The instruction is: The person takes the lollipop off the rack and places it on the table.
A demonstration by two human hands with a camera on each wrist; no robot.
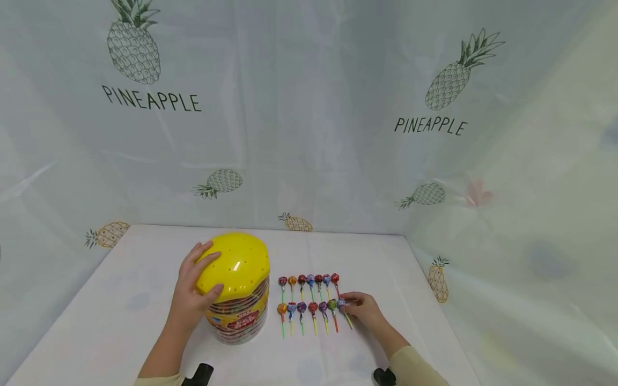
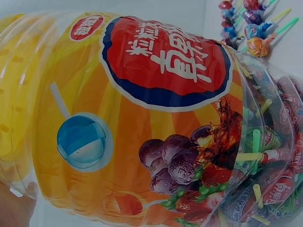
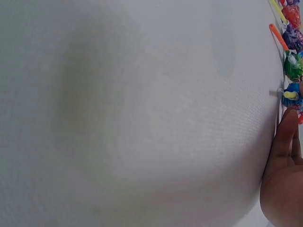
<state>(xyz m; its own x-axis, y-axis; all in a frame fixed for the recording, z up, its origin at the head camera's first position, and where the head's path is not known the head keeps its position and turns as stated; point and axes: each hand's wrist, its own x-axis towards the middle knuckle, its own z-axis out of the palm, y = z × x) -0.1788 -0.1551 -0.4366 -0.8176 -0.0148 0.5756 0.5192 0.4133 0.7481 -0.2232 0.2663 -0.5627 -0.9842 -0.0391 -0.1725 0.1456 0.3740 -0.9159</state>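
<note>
My left hand (image 1: 190,287) holds the domed yellow lid (image 1: 236,262) atop a clear plastic candy jar (image 1: 240,321), thumb at the front and fingers spread over the side. In the left wrist view the jar's orange label (image 2: 128,123) fills most of the picture, with wrapped lollipops (image 2: 265,175) showing through the clear end. On the right, my right hand (image 1: 364,310) pinches a blue-wrapped lollipop (image 1: 341,303) with a yellow stick at the end of the nearer row. Only part of that hand (image 3: 284,156) and the blue wrapper (image 3: 291,97) appear in the right wrist view.
Two rows of lollipops lie right of the jar, a far row (image 1: 310,280) and a near row (image 1: 313,307), sticks toward me. Beneath them is a white tablecloth (image 1: 376,257). A pineapple-printed curtain (image 1: 309,107) hangs behind and at the sides.
</note>
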